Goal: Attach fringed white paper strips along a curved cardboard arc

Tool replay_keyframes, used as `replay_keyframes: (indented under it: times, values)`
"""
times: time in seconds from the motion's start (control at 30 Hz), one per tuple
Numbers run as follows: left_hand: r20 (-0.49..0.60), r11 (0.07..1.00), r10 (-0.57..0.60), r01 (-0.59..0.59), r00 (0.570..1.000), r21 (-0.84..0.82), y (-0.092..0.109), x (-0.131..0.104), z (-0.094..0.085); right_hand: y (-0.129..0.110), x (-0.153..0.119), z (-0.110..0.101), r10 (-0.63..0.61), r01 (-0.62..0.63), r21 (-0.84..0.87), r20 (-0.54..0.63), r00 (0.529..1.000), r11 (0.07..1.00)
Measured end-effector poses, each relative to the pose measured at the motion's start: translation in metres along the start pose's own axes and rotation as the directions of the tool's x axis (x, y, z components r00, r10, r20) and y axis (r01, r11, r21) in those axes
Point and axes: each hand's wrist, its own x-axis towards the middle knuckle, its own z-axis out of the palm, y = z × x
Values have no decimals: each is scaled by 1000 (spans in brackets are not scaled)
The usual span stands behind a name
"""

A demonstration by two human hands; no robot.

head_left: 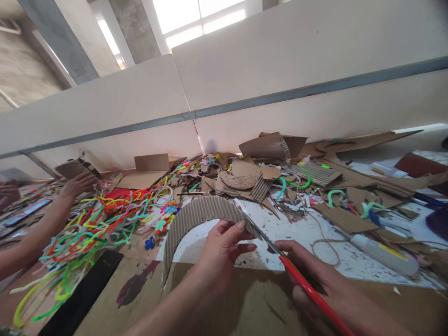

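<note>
A curved strip of corrugated cardboard [196, 215] arches over the worktop, its ridged face toward me. My left hand [224, 249] pinches it near its right end between thumb and fingers. In my right hand [315, 275] is a pair of scissors [301, 280] with red handles. Their metal blades point up and left and lie at the strip's right end, just right of my left fingertips. Whether the blades are parted there is hard to make out. The fingers in the handles are partly hidden.
Colourful pipe cleaners [112, 214] are heaped at left, beside a black flat object [84, 294]. Cardboard scraps [241, 179] pile up behind the strip. A glue bottle [385, 254] lies at right. Another person's hand [80, 182] reaches in at far left. A white partition [297, 107] stands behind.
</note>
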Motion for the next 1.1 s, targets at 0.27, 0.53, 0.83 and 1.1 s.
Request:
replay_keyframes:
  times: [0.27,0.53,0.83,1.1]
  values:
    - [13,1000,-6,6,1000,-13,-2,0,0,-8,-5,4,-12,12,38,-6,1000,999]
    - [5,1000,-17,17,1000,-4,-4,-1,-1,-9,-6,4,4,-1,73,-48,999,997]
    - [19,1000,-24,24,1000,-7,0,-3,1,-6,-6,5,12,-11,12,-42,999,1000]
    - [29,999,-33,32,999,27,2,-4,0,-3,-6,2,77,-76,-5,12,997,997]
